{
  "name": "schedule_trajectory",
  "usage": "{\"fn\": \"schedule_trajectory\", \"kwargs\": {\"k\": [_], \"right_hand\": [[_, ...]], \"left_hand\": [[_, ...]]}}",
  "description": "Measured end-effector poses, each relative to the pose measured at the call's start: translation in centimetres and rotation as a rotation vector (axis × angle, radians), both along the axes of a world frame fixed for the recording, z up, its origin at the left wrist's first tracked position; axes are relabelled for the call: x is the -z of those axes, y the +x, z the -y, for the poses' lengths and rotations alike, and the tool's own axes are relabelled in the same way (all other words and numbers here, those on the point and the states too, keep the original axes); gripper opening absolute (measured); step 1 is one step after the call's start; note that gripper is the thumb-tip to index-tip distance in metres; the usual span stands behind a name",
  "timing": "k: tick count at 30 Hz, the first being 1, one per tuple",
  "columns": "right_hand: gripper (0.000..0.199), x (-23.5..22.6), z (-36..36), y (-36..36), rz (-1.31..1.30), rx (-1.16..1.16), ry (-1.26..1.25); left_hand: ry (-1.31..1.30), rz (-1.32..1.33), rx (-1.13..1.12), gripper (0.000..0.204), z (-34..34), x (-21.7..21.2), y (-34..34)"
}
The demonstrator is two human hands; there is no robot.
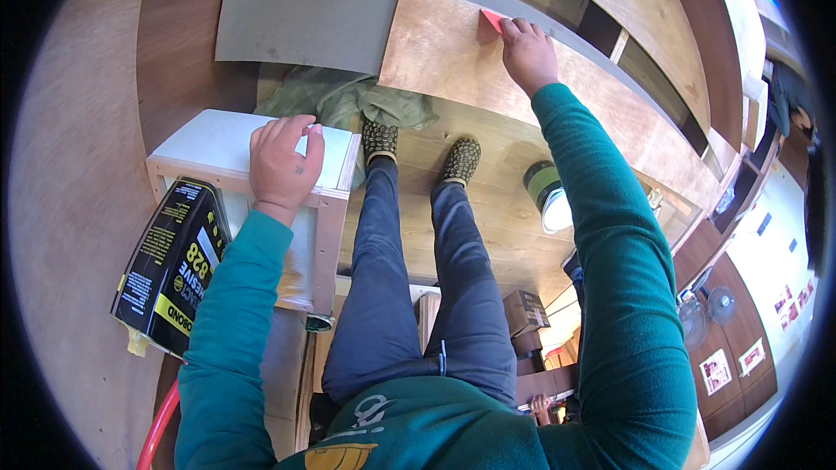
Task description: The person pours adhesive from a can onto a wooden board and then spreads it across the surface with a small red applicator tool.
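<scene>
My right hand [528, 54] is closed on a red plastic spreader [493, 21], its edge on a long plywood strip [448, 52]. The strip has a brownish, wet-looking sheen near the spreader. Over the white top [209, 137] of a wooden cabinet box is my left hand [285, 165], its fingers loosely bent and the thumb apart from them, with nothing seen in it. Beside my left forearm, a black and yellow rectangular metal can [174, 261] stands against the box.
A grey sheet [300, 13] lies behind the plywood, with a crumpled green cloth [348, 103] under its near edge. An open round tin [549, 198] stands on the floor by my right foot. A red hose [159, 425] runs at lower left; a fan [707, 309] is at right.
</scene>
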State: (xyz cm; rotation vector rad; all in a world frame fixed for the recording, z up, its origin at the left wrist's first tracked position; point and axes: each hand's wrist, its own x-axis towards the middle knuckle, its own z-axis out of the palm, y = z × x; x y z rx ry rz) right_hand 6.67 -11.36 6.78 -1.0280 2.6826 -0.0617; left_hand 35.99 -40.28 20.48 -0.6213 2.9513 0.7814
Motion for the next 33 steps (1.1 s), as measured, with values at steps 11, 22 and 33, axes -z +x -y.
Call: {"fn": "schedule_trajectory", "kwargs": {"k": [11, 22, 33], "right_hand": [[0.029, 0.2, 0.2, 0.2, 0.050, -0.003, 0.014], [0.028, -0.7, 2.8, 0.7, 0.101, 0.027, 0.055], [0.030, -0.4, 4.5, -0.5, 0.080, 0.038, 0.106]], "left_hand": [[0.009, 0.031, -0.008, 0.012, -0.1, -0.1, -0.2], [0.013, 0.017, -0.010, 0.011, -0.1, -0.1, -0.1], [0.009, 0.011, -0.012, 0.012, 0.0, -0.1, -0.1]]}}
